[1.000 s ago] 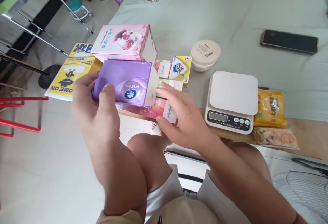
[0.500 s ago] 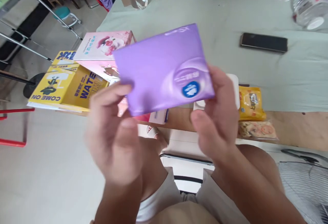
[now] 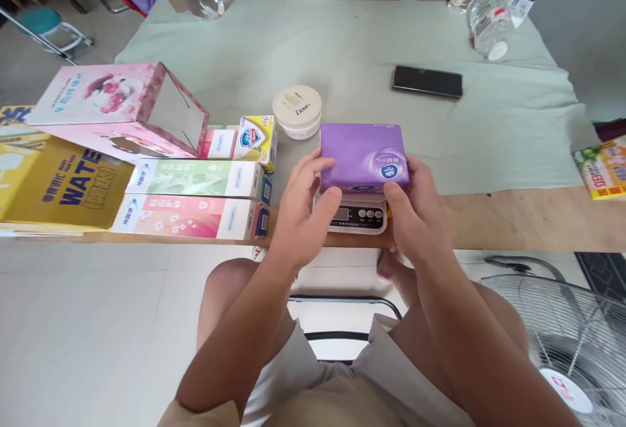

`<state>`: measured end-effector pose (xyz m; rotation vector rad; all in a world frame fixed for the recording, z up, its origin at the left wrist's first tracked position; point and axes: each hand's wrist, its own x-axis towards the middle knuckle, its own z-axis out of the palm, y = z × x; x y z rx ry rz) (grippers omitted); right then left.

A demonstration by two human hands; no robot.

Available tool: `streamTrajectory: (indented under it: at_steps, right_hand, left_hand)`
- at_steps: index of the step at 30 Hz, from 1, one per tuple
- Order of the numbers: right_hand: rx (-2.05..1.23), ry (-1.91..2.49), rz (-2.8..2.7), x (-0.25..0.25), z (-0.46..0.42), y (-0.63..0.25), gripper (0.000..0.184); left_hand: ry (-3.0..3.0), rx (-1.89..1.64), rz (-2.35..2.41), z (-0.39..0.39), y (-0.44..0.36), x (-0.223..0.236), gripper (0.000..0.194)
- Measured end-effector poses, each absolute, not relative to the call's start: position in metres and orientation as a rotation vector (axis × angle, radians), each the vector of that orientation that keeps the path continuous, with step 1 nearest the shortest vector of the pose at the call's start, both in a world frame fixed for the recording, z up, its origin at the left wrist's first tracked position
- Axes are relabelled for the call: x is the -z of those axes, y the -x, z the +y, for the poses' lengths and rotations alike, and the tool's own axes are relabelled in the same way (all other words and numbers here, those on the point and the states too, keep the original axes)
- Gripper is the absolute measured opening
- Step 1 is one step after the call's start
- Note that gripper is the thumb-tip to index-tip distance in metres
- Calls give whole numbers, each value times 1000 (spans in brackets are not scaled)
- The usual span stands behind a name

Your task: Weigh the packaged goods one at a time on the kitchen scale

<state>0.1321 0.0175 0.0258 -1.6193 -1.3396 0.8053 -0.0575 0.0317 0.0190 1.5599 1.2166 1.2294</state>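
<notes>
While the pink box (image 3: 98, 98), the soap box (image 3: 255, 140) and the tub (image 3: 297, 111) stand off to our left, we see the left hand (image 3: 308, 215) grasping the left end of the purple tissue pack (image 3: 362, 147), which is on or just over the kitchen scale (image 3: 359, 223); we cannot tell which. At the other end the right hand (image 3: 421, 208) grips the pack's right side, and we judge that fingers pressing or lifting could skew the scale's reading, while an uneven release could slide the pack off toward the table edge (image 3: 513, 221).
</notes>
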Motion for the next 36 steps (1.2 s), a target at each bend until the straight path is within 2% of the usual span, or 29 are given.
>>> streamTrajectory:
  at_steps: [4,9,18,23,27,31,34,36]
  right_hand:
    - [-814,1496,-1361,-20,4,-152,58]
    - [-789,1396,-1385,-13,3,-158,57]
    - [-944,1398,-1353,-16,18,-147,56]
    - [-939,1259,-1361,-17,19,-140,54]
    - [-835,1055,-1285,-23,11,-139,48]
    - [-683,1011,-1125,-29,7,-155,33]
    - [-531,1118,-1036,-27,13,-185,30]
    - [-414,1212,-981,-22,19,-216,34]
  left_hand:
    - [-1368,-1325,1225,38,57,-13,59]
    - [-1227,-1237,1316,42,56,-12,54]
    - [-1438,-1132,1341,41,50,-19,51]
    - [-1586,-1189,1265,39,53,-14,58]
    - [-1524,-1346,1122,31,46,-20,58]
    - [-1441,-1407,1051,23,17,-41,45]
    - [-1391,-1318,1064,24,-20,-56,39]
    - [-1347,-1168,1036,28,-53,-64,43]
